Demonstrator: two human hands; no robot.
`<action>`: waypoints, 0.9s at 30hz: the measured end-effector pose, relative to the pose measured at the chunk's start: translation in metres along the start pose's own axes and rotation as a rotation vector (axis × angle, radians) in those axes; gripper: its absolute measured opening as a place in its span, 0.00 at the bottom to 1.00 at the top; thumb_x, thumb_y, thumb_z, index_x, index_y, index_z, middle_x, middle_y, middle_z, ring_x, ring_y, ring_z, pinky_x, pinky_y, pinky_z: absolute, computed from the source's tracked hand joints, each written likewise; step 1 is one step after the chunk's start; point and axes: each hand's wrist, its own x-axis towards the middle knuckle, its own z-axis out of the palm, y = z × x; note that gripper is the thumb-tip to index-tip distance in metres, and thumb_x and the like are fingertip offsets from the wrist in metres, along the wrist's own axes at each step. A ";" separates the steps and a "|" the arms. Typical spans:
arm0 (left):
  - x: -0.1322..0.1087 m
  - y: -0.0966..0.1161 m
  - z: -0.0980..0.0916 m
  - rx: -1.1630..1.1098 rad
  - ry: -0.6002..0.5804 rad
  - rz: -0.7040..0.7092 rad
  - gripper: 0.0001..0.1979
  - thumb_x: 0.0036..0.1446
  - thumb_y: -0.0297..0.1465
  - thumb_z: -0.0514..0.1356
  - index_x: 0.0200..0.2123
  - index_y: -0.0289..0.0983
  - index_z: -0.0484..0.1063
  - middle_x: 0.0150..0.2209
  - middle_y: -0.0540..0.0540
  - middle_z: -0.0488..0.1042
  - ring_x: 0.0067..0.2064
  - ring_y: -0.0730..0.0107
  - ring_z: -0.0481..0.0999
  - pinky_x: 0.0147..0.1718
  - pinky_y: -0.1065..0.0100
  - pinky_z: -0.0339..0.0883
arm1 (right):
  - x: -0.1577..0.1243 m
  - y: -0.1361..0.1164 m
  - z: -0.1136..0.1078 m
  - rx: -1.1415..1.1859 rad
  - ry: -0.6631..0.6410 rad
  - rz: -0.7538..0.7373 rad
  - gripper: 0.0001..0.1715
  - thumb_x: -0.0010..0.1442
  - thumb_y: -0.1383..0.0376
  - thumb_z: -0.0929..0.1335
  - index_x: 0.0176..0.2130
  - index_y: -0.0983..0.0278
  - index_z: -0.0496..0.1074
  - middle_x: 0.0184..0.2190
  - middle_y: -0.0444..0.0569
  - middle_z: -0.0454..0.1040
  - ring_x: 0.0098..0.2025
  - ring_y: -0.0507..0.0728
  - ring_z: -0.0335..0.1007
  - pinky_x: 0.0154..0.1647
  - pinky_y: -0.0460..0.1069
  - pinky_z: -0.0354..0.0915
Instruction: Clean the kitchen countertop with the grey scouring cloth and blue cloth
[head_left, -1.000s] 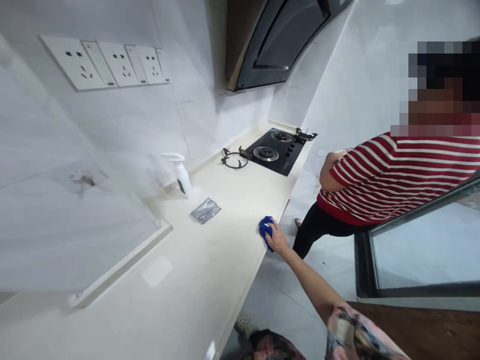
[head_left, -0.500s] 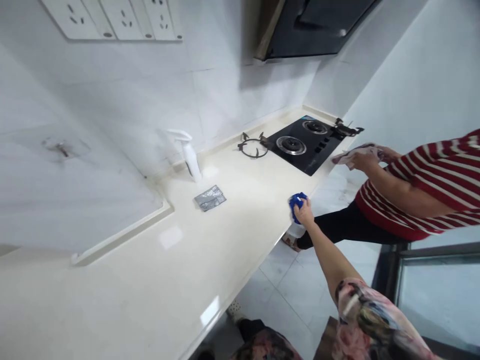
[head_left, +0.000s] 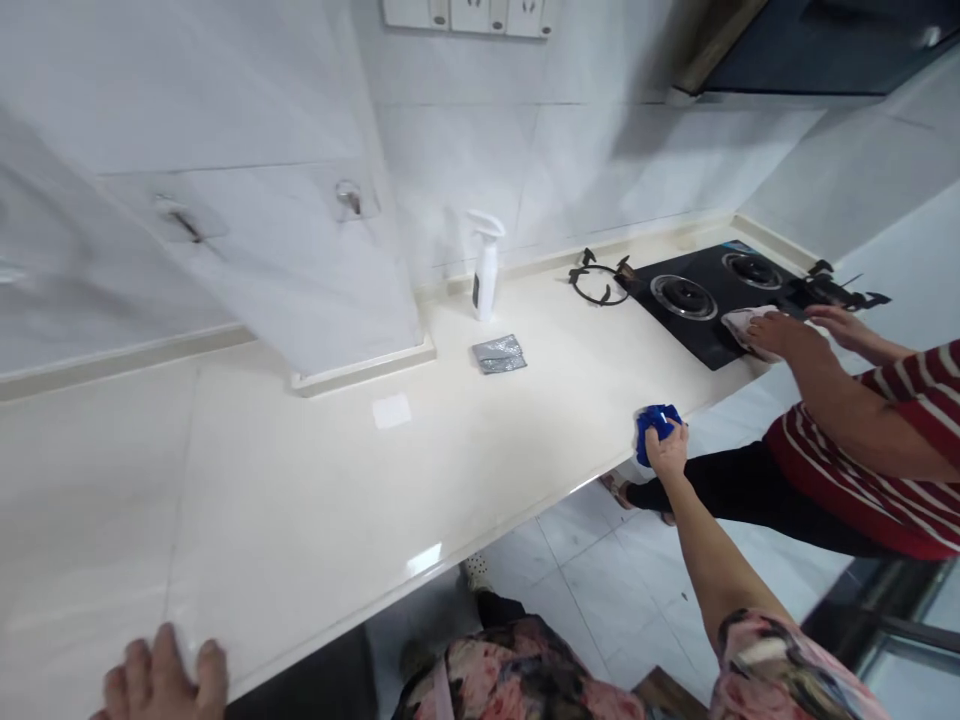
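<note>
My right hand (head_left: 667, 450) is closed on a bunched blue cloth (head_left: 654, 432) at the front edge of the cream countertop (head_left: 337, 480). At the lower left, my left hand (head_left: 166, 680) rests on the counter with its fingers apart, holding nothing. A flat silver-grey packet (head_left: 499, 355) lies on the counter between my hands, toward the wall. Behind it a white spray bottle (head_left: 486, 270) stands upright near the backsplash.
To the right, a co-worker in a striped top (head_left: 862, 440) presses a pale cloth (head_left: 750, 330) on the black gas hob (head_left: 709, 300). A pan support ring (head_left: 600, 285) lies beside the hob. A boxed wall section (head_left: 300, 260) juts over the counter. Sockets (head_left: 472, 14) are above.
The view has swung left, and my left hand has come into sight on the counter. The co-worker's cloth has moved from beside the hob onto it. My right hand still grips the blue cloth.
</note>
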 end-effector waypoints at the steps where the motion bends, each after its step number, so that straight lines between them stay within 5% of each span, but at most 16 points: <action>1: 0.001 -0.002 0.002 -0.069 0.044 -0.018 0.39 0.64 0.52 0.39 0.75 0.48 0.36 0.78 0.48 0.35 0.77 0.54 0.40 0.72 0.46 0.41 | -0.015 -0.005 0.004 0.008 -0.002 -0.013 0.38 0.57 0.50 0.61 0.60 0.67 0.64 0.68 0.71 0.54 0.68 0.70 0.55 0.63 0.62 0.58; 4: 0.002 -0.003 0.001 -0.136 0.070 -0.032 0.39 0.65 0.52 0.35 0.73 0.40 0.49 0.77 0.40 0.44 0.77 0.48 0.44 0.71 0.43 0.42 | -0.066 -0.022 0.018 0.024 -0.016 -0.060 0.35 0.57 0.51 0.61 0.59 0.66 0.64 0.67 0.67 0.57 0.68 0.71 0.57 0.65 0.64 0.59; 9: -0.005 -0.005 -0.004 -0.159 0.082 0.077 0.41 0.66 0.48 0.37 0.71 0.25 0.53 0.74 0.25 0.49 0.76 0.39 0.43 0.72 0.39 0.38 | -0.173 -0.053 0.043 0.013 -0.032 -0.138 0.35 0.63 0.51 0.60 0.62 0.67 0.61 0.67 0.69 0.54 0.68 0.72 0.58 0.66 0.66 0.60; 17: -0.003 -0.021 0.003 -0.407 0.053 0.083 0.39 0.65 0.45 0.45 0.72 0.26 0.51 0.74 0.27 0.50 0.77 0.40 0.39 0.73 0.37 0.31 | -0.350 -0.115 0.075 -0.009 -0.177 -0.512 0.32 0.69 0.52 0.57 0.63 0.70 0.59 0.68 0.71 0.53 0.71 0.71 0.54 0.66 0.67 0.62; 21: -0.016 -0.057 0.001 -0.637 -0.013 0.050 0.36 0.65 0.45 0.46 0.69 0.30 0.59 0.73 0.33 0.57 0.76 0.50 0.50 0.73 0.48 0.47 | -0.433 -0.148 0.084 -0.065 -0.309 -0.678 0.30 0.70 0.55 0.59 0.63 0.69 0.60 0.69 0.71 0.52 0.71 0.71 0.55 0.66 0.66 0.63; 24: -0.049 -0.102 0.007 -0.712 0.097 -0.002 0.34 0.66 0.47 0.45 0.68 0.34 0.62 0.73 0.35 0.59 0.75 0.55 0.52 0.72 0.52 0.54 | -0.493 -0.178 0.088 -0.203 -0.466 -0.813 0.28 0.69 0.59 0.62 0.64 0.68 0.61 0.70 0.72 0.53 0.67 0.72 0.63 0.62 0.66 0.67; 27: -0.092 -0.147 0.016 -0.656 0.228 -0.023 0.34 0.66 0.46 0.47 0.68 0.33 0.61 0.72 0.32 0.58 0.76 0.51 0.47 0.72 0.46 0.52 | -0.550 -0.212 0.089 -0.384 -0.630 -0.975 0.31 0.67 0.61 0.66 0.66 0.66 0.61 0.70 0.73 0.55 0.60 0.73 0.71 0.56 0.66 0.71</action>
